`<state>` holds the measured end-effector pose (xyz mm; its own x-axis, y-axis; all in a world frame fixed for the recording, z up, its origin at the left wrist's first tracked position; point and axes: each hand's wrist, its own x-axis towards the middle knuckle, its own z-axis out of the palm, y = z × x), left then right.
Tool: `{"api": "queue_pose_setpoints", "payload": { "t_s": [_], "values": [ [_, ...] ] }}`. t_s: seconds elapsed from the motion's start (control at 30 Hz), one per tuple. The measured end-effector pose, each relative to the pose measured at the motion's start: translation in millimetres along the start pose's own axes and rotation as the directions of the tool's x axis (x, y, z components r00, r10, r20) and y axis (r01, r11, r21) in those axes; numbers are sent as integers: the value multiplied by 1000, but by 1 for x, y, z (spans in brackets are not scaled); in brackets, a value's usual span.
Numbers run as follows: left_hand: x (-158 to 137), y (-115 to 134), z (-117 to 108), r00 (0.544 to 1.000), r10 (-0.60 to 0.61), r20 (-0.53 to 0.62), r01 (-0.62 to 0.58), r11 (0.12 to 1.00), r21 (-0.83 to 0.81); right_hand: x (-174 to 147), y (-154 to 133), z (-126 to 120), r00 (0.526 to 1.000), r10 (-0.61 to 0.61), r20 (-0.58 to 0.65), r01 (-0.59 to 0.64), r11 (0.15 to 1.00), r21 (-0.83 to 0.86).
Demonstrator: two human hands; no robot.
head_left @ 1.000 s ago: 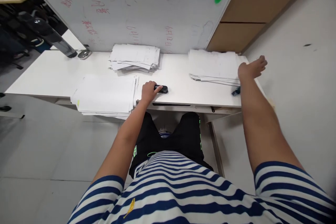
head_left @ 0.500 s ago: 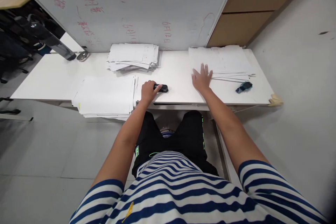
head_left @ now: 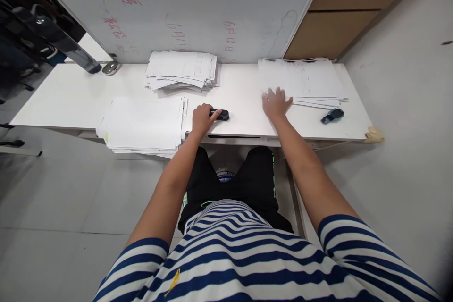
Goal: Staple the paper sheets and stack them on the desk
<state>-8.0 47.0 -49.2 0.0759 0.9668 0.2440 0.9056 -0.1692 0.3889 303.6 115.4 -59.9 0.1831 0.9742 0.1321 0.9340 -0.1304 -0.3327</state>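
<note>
My left hand is closed around the near end of a black stapler, which lies on the white desk. To the left of that hand lies a wide stack of white paper sheets, overhanging the desk's front edge. My right hand rests with its fingers spread over the near left corner of another paper stack. Its fingertips touch the sheets, and no sheet is visibly lifted. Right of this hand is a small dark teal object, perhaps a wristwatch.
A thick, uneven paper stack stands at the back of the white desk, below a whiteboard with red writing. A computer mouse and a dark bottle are at the back left. Brown cardboard leans beside the wall.
The camera view has shifted slightly, so the desk sits a little higher. My right hand has moved slightly on the paper corner; my left hand stays on the stapler.
</note>
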Motion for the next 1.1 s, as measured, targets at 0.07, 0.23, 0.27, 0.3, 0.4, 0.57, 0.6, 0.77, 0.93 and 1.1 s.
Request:
{"api": "queue_pose_setpoints", "payload": {
  "t_s": [0.07, 0.23, 0.27, 0.3, 0.4, 0.57, 0.6, 0.77, 0.93, 1.1],
  "values": [
    [0, -1, 0, 1000, -4, 2, 4, 1000, -2, -7, -3, -1, 1000, -2, -14, 2, 1000, -4],
    [1, 0, 0, 1000, -26, 16, 26, 1000, -3, -51, -22, 4, 993, -98, 70, 96, 995, 29],
    [0, 1, 0, 1000, -22, 2, 22, 1000, -12, -59, -26, 6, 986, -119, 118, 115, 992, 43],
    [-1, 3, 0, 1000, -12, -23, 12, 1000, -24, -65, -30, 7, 978, -129, 162, 122, 991, 53],
    [-8, 5, -5, 989, 7, -150, -17, 998, -62, -72, -34, 8, 967, -112, 228, 105, 993, 43],
    [-26, -28, -38, 911, -196, -362, 164, 980, -116, -66, -31, 9, 965, -111, 237, 110, 994, 18],
    [-30, -41, -46, 889, -266, -373, 241, 964, -112, -65, -30, 9, 965, -113, 235, 113, 993, 16],
    [-51, -96, -75, 847, -522, -106, 530, 843, 87, -69, -30, 8, 963, -117, 244, 131, 990, -43],
    [-55, -99, -78, 848, -530, -23, 527, 837, 143, -71, -31, 5, 962, -113, 247, 140, 986, -92],
    [-52, -92, -79, 857, -515, -29, 512, 844, 159, -71, -31, 5, 961, -109, 256, 145, 981, -127]
  ]
}}
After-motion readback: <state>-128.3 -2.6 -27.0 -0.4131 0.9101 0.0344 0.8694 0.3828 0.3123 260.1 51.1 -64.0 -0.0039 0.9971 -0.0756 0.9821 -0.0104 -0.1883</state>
